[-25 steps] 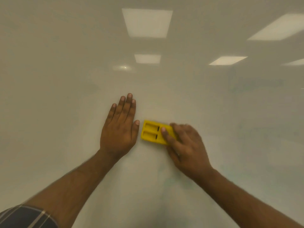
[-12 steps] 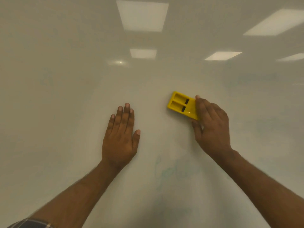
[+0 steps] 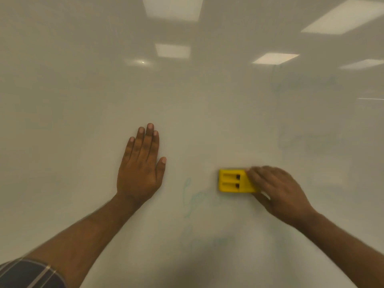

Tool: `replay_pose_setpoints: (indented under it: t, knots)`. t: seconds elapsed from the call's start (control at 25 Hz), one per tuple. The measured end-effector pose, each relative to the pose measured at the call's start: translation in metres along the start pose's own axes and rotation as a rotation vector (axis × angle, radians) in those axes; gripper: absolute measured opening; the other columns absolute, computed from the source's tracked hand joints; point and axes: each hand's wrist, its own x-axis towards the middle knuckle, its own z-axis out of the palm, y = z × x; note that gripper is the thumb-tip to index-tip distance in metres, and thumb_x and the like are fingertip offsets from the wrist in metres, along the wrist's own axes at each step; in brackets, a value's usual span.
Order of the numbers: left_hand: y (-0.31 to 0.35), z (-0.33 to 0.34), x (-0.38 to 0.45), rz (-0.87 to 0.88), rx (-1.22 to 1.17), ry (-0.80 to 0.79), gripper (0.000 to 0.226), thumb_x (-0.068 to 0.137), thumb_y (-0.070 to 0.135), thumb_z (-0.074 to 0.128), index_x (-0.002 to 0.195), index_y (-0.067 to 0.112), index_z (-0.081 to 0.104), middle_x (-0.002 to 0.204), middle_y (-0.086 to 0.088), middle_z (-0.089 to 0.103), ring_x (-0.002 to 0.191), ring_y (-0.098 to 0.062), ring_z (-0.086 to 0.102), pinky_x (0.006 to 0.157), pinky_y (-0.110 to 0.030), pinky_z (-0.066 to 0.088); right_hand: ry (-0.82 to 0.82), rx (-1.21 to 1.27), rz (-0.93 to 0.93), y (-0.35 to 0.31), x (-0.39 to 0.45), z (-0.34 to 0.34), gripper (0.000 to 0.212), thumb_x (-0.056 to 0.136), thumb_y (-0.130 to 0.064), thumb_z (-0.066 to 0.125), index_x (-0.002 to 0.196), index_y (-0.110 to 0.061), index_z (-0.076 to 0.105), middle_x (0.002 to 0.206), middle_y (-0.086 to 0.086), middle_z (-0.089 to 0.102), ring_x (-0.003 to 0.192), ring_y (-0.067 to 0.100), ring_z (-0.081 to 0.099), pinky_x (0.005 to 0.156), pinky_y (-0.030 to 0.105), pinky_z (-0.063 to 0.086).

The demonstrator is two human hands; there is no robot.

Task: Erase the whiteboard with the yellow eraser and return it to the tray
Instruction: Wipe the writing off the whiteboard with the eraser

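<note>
The whiteboard [image 3: 87,104] fills the whole view. A yellow eraser [image 3: 232,181] with two dark slots lies flat against it, right of centre. My right hand [image 3: 278,191] grips the eraser's right end and presses it on the board. My left hand [image 3: 141,165] rests flat on the board to the left, fingers together and pointing up, holding nothing. Faint greenish marker strokes [image 3: 188,198] remain between the two hands, below and left of the eraser. The tray is out of view.
Ceiling lights reflect in the glossy board at the top [image 3: 173,50]. More pale marker traces [image 3: 307,140] show on the right side and below the eraser [image 3: 205,240]. A striped sleeve [image 3: 27,273] covers my left upper arm at the bottom left.
My right hand swept the eraser from beside my left thumb up and right, then down to its present lower spot on the right. My left hand stayed flat on the board.
</note>
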Motion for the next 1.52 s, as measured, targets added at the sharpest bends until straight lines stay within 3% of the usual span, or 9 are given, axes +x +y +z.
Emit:
replay_pose_setpoints:
  t: [0.12, 0.24, 0.48, 0.64, 0.76, 0.96, 1.12, 1.36, 1.52]
  knots:
    - [0.001, 0.002, -0.005, -0.015, -0.005, -0.005, 0.068, 0.105, 0.037, 0.03, 0.161, 0.005, 0.01, 0.17, -0.009, 0.005, 0.158, -0.025, 0.005, 0.129, -0.043, 0.008, 0.108, 0.085, 0.181, -0.011, 0.034, 0.003, 0.052, 0.091, -0.027, 0.065, 0.138, -0.007, 0.052, 0.124, 0.016, 0.063, 0.103, 0.038, 0.061, 0.087, 0.043, 0.048]
    - [0.002, 0.005, -0.011, -0.007, -0.015, -0.002, 0.068, 0.105, 0.037, 0.031, 0.161, 0.004, 0.01, 0.17, -0.01, 0.006, 0.158, -0.025, 0.005, 0.128, -0.043, 0.008, 0.168, 0.162, 0.227, -0.047, 0.038, 0.018, 0.051, 0.089, -0.024, 0.07, 0.134, -0.005, 0.056, 0.123, 0.017, 0.063, 0.102, 0.037, 0.062, 0.087, 0.043, 0.049]
    - [0.002, 0.006, -0.038, 0.031, -0.007, -0.021, 0.07, 0.104, 0.038, 0.033, 0.161, 0.005, 0.009, 0.169, -0.011, 0.008, 0.158, -0.025, 0.006, 0.129, -0.042, 0.008, -0.041, 0.046, -0.098, -0.061, -0.042, 0.024, 0.041, 0.093, -0.024, 0.061, 0.133, -0.012, 0.059, 0.12, 0.009, 0.066, 0.105, 0.032, 0.063, 0.098, 0.039, 0.042]
    - [0.007, 0.009, -0.049, 0.001, -0.023, -0.02, 0.069, 0.104, 0.038, 0.031, 0.161, 0.005, 0.01, 0.169, -0.01, 0.007, 0.158, -0.025, 0.005, 0.129, -0.042, 0.007, 0.014, 0.09, 0.186, -0.036, -0.02, 0.011, 0.047, 0.095, -0.04, 0.051, 0.126, -0.006, 0.062, 0.114, 0.014, 0.067, 0.097, 0.034, 0.065, 0.088, 0.035, 0.042]
    - [0.011, 0.011, -0.051, -0.022, -0.03, -0.022, 0.068, 0.104, 0.038, 0.03, 0.16, 0.004, 0.012, 0.169, -0.011, 0.009, 0.158, -0.025, 0.006, 0.128, -0.044, 0.01, 0.13, 0.17, 0.363, -0.042, 0.027, 0.01, 0.057, 0.088, -0.041, 0.061, 0.134, -0.007, 0.056, 0.111, 0.013, 0.064, 0.096, 0.028, 0.055, 0.081, 0.033, 0.039]
    - [0.013, 0.014, -0.062, -0.018, -0.03, -0.019, 0.067, 0.104, 0.036, 0.034, 0.16, 0.003, 0.016, 0.168, -0.013, 0.014, 0.158, -0.026, 0.009, 0.127, -0.045, 0.014, 0.103, 0.178, 0.117, -0.089, 0.015, 0.032, 0.061, 0.087, -0.038, 0.068, 0.137, -0.006, 0.052, 0.114, 0.018, 0.066, 0.091, 0.036, 0.064, 0.078, 0.038, 0.05]
    - [0.015, 0.015, -0.067, -0.035, -0.037, -0.009, 0.067, 0.103, 0.035, 0.036, 0.159, 0.003, 0.018, 0.168, -0.013, 0.015, 0.157, -0.026, 0.011, 0.127, -0.045, 0.015, -0.018, 0.078, -0.068, -0.09, -0.03, 0.03, 0.054, 0.095, -0.039, 0.058, 0.14, -0.013, 0.043, 0.116, 0.013, 0.067, 0.096, 0.032, 0.065, 0.082, 0.036, 0.05]
    - [0.021, 0.018, -0.074, -0.071, -0.036, 0.018, 0.066, 0.103, 0.034, 0.036, 0.159, 0.004, 0.019, 0.167, -0.012, 0.016, 0.158, -0.025, 0.009, 0.128, -0.043, 0.012, 0.163, 0.114, 0.242, -0.079, 0.048, 0.022, 0.056, 0.091, -0.034, 0.066, 0.138, -0.008, 0.052, 0.111, 0.017, 0.064, 0.092, 0.037, 0.061, 0.079, 0.041, 0.047]
    - [0.018, 0.022, -0.081, -0.071, -0.035, 0.018, 0.065, 0.104, 0.033, 0.035, 0.161, 0.006, 0.017, 0.169, -0.01, 0.011, 0.158, -0.025, 0.008, 0.128, -0.042, 0.009, 0.174, 0.142, 0.174, -0.114, 0.056, 0.039, 0.059, 0.09, -0.038, 0.068, 0.139, -0.01, 0.052, 0.113, 0.015, 0.064, 0.09, 0.035, 0.06, 0.077, 0.04, 0.046]
